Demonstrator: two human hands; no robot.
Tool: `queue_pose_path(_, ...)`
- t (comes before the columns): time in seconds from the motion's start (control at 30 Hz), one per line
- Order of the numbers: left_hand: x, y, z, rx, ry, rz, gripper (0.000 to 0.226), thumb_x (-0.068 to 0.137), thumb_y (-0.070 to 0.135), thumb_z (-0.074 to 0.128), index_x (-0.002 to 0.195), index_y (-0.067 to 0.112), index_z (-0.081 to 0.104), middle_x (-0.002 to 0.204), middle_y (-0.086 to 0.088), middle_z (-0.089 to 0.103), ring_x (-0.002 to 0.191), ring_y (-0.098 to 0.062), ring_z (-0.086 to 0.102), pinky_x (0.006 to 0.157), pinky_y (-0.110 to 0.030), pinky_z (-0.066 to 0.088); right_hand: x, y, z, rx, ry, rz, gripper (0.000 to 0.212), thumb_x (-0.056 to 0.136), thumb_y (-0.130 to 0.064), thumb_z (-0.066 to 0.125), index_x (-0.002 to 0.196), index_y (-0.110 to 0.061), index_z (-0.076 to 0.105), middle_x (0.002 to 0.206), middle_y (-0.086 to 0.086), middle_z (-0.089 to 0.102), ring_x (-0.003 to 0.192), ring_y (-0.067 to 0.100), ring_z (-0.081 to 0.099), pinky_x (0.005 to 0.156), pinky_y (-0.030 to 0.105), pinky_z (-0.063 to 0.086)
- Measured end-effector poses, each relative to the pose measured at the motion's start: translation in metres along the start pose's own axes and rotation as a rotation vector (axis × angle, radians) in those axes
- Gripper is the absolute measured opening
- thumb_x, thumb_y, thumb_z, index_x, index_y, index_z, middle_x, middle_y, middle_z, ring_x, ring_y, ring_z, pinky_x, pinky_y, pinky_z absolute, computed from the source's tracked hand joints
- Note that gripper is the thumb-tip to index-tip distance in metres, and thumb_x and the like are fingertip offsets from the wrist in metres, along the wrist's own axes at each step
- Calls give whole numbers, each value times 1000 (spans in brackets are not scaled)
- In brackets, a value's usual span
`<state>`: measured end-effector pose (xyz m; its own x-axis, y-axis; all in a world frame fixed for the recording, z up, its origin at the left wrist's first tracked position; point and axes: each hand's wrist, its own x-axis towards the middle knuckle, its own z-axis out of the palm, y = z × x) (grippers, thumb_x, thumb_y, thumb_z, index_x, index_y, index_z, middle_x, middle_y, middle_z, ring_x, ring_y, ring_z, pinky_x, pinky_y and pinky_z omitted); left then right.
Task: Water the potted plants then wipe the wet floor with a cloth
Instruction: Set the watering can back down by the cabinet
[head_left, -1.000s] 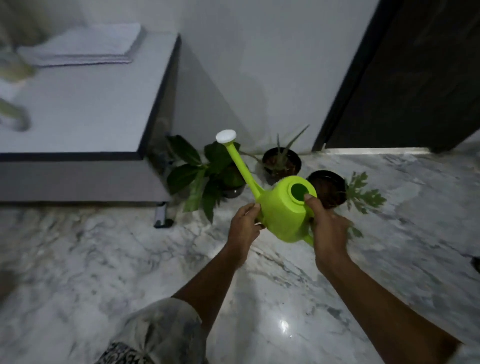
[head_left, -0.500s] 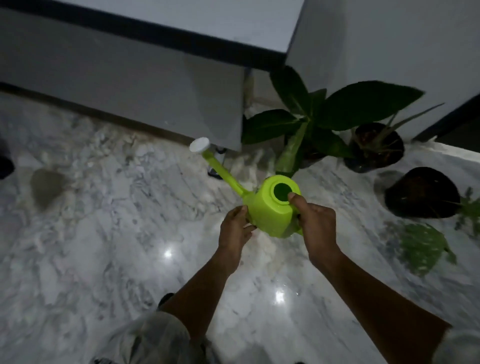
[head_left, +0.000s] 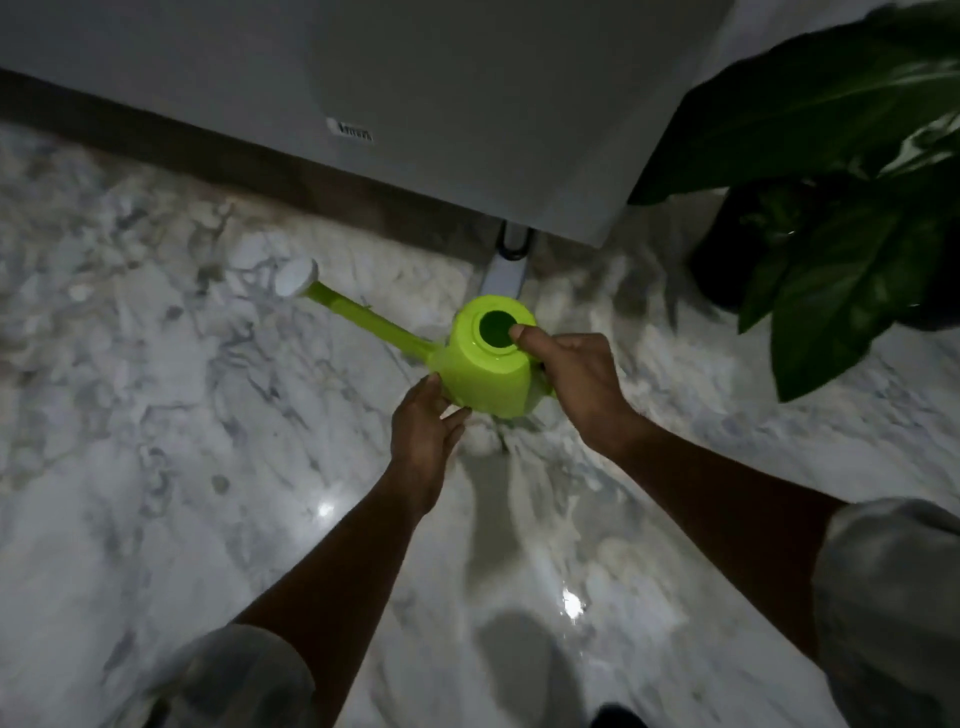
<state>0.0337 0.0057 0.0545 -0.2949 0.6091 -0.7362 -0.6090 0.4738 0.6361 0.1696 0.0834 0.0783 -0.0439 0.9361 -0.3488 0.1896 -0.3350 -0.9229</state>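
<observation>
A lime-green watering can (head_left: 480, 366) with a white rose head (head_left: 295, 277) hangs low over the marble floor (head_left: 182, 415), its spout pointing left. My right hand (head_left: 571, 382) grips its handle side, thumb on the rim of the fill hole. My left hand (head_left: 423, 431) supports the can's body from below. A broad-leaved potted plant (head_left: 831, 182) in a dark pot fills the upper right, to the right of the can. No cloth is in view.
A grey cabinet (head_left: 415, 104) stands along the top, on a small metal foot (head_left: 511, 249) just beyond the can. The glossy floor shows light reflections near my arms. My light trousers show at the bottom corners.
The view has tipped down and closer to the floor. The can has swung left, away from the plants, and sunk lower. Two of the pots have left the view.
</observation>
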Motion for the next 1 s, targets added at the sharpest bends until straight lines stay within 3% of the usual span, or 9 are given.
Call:
queue_pose_path(0.1, 46, -13, -9, -81, 24, 13, 23, 101, 29, 39, 117, 25, 54, 130, -9, 60, 118, -30, 59, 93, -32, 46, 36, 33, 21, 12, -49, -17, 56, 58, -54, 81, 39, -22, 39, 45, -4, 33, 48, 15, 36, 58, 31, 29)
queue_pose_path(0.23, 75, -27, -21, -135, 154, 84, 19, 96, 26, 48, 99, 26, 67, 119, -10, 67, 112, -30, 64, 79, -29, 53, 54, 61, 40, 32, -102, -39, 54, 59, -55, 82, 47, -13, 50, 53, 7, 41, 56, 21, 43, 62, 37, 33)
queue_pose_path(0.4, 84, -30, -29, -128, 202, 92, 24, 96, 23, 48, 111, 20, 66, 118, -9, 68, 108, -29, 66, 73, -26, 53, 58, 70, 50, 1, -110, -32, 59, 72, -44, 81, 32, -24, 43, 39, -13, 36, 44, 10, 37, 63, 34, 32)
queue_pose_path(0.53, 90, -31, -30, -137, 214, 92, 19, 96, 23, 50, 106, 20, 66, 119, -10, 66, 108, -30, 65, 74, -26, 52, 59, 71, 54, 12, -114, -27, 56, 68, -49, 80, 33, -24, 45, 40, -12, 38, 47, 12, 39, 63, 33, 33)
queue_pose_path(0.67, 93, -29, -31, -82, 216, 118, 20, 95, 24, 50, 103, 22, 68, 115, -6, 68, 106, -27, 66, 71, -24, 53, 60, 74, 54, -14, -105, -15, 58, 81, -35, 79, 33, -24, 47, 40, -14, 40, 44, 7, 42, 60, 28, 34)
queue_pose_path(0.8, 83, -26, -33, 1, 140, 93, 28, 98, 26, 45, 116, 15, 63, 112, -4, 64, 107, -22, 61, 85, -29, 48, 53, 68, 49, -141, -71, -54, 54, 67, -62, 74, 48, -21, 44, 51, -6, 40, 56, 15, 44, 65, 33, 35)
queue_pose_path(0.87, 66, -16, -32, 36, 166, 57, 20, 99, 27, 43, 98, 24, 63, 100, 1, 62, 103, -24, 59, 89, -32, 46, 44, 55, 43, -267, -16, -49, 58, 63, -74, 68, 56, -19, 48, 57, -10, 51, 67, 15, 54, 75, 39, 43)
queue_pose_path(0.93, 39, -3, -30, 97, 206, 50, 20, 98, 30, 45, 86, 27, 61, 99, 0, 60, 100, -24, 57, 91, -37, 46, 25, 28, 34, -372, 19, -23, 62, 58, -82, 61, 73, -22, 60, 80, -13, 66, 88, 15, 62, 93, 44, 45)
queue_pose_path(1.0, -2, 14, -25, 214, 188, 60, 30, 96, 34, 46, 109, 13, 63, 113, -10, 60, 102, -24, 54, 100, -44, 43, -2, -6, 22, -432, 27, -28, 62, 57, -83, 60, 86, -29, 65, 98, -15, 68, 100, 14, 61, 99, 45, 43)
